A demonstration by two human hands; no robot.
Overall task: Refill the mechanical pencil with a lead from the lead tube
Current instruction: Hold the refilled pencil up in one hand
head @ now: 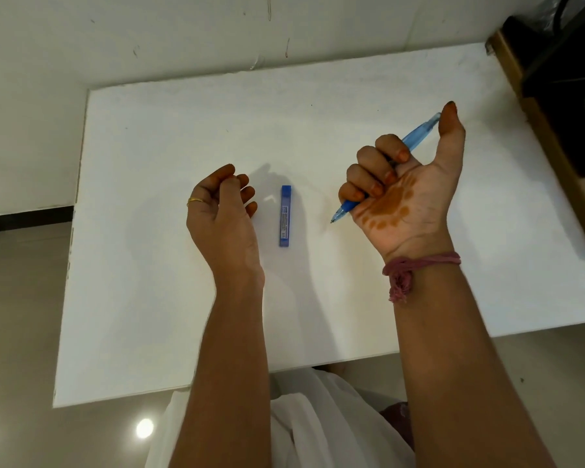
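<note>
A blue lead tube (285, 216) lies flat on the white table (169, 298), lengthwise toward me, between my two hands. My right hand (399, 194) is raised palm toward me with its fingers wrapped around a translucent blue mechanical pencil (419, 131). The pencil's tip points down and left near the table, and its cap end sits beside my raised thumb. My left hand (222, 211) hovers left of the tube with fingers curled into a loose fist; whether it holds anything small is hidden.
A brown cardboard box (551, 136) with dark contents stands at the table's right edge. A white wall runs behind the table. The table's left edge drops to a beige floor, and white cloth covers my lap below the near edge.
</note>
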